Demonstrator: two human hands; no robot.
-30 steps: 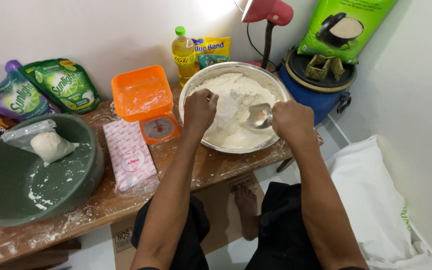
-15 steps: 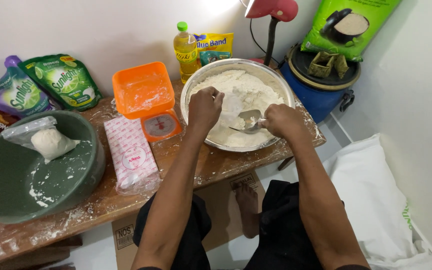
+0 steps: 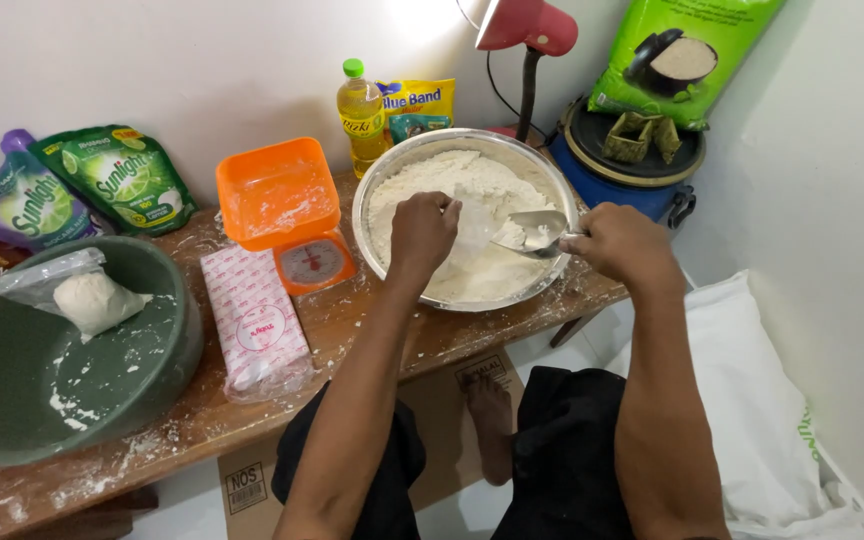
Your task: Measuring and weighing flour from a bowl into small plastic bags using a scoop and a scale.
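Scooping flour, the right hand (image 3: 624,243) now holds the loaded metal spoon (image 3: 530,230) level above the steel bowl (image 3: 382,190), nearer the left hand's (image 3: 422,228) pinched clear bag (image 3: 472,222)

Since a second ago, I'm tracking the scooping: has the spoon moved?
Yes. The metal spoon in the right hand has shifted slightly toward the right rim of the steel bowl.
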